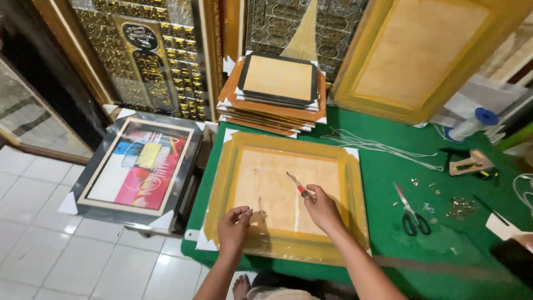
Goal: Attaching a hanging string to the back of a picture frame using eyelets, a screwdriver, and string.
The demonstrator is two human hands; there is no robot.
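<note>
A gold-coloured picture frame [227, 172] lies face down on the green table [388, 166], its tan backing board up. My left hand [233, 226] rests on the board near its lower edge, fingertips pinched on a small metal piece. My right hand [322, 208] holds a red-handled screwdriver [297, 186], its tip pointing up-left over the middle of the board.
A stack of frames [277, 89] sits at the table's back. Black-handled scissors [411, 214], small metal fittings [459, 206], white cord [377, 147] and a spool [472, 123] lie to the right. A framed colourful picture [136, 166] lies at left, above the white tiled floor.
</note>
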